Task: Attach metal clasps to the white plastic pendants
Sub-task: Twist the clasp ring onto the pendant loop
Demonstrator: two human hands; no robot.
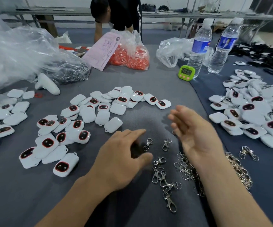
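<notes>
1. Far left: a big crumpled clear plastic bag (18,51) slumps on the grey desk (18,194). There's a dark tangle inside its lower end, too blurred to name. A white handheld controller (47,84) lies just in front of it.
2. Next, white pendants (76,125) are scattered across the left and centre of the desk. Some lie face up, showing a dark, red-rimmed window, and others are plain side up. All of them are left of and beyond the hands, and neither hand touches any.
3. The left hand (121,159) hovers palm down over the desk. Its fingers are loosely spread and grip nothing, and the nearest pendant is just off to its left.
4. At the back, a clear bag stuffed with orange cords (132,54) has a pink paper slip (104,49) leaning on it.
5. Between the hands, two single metal clasps (148,144) lie just off the left fingertips. A loose string of more clasps (165,177) lies nearer the camera.
6. The right hand (196,136) is turned palm inward with relaxed fingers and holds nothing I can make out. A heap of clasps (237,169) lies under and beside its wrist.
7. Behind it are a green timer (186,72), two water bottles (198,46) standing upright, and another crumpled clear bag (170,49).
8. Far right: a second pile of pendants (255,112) is heaped well apart from the hands.
</notes>
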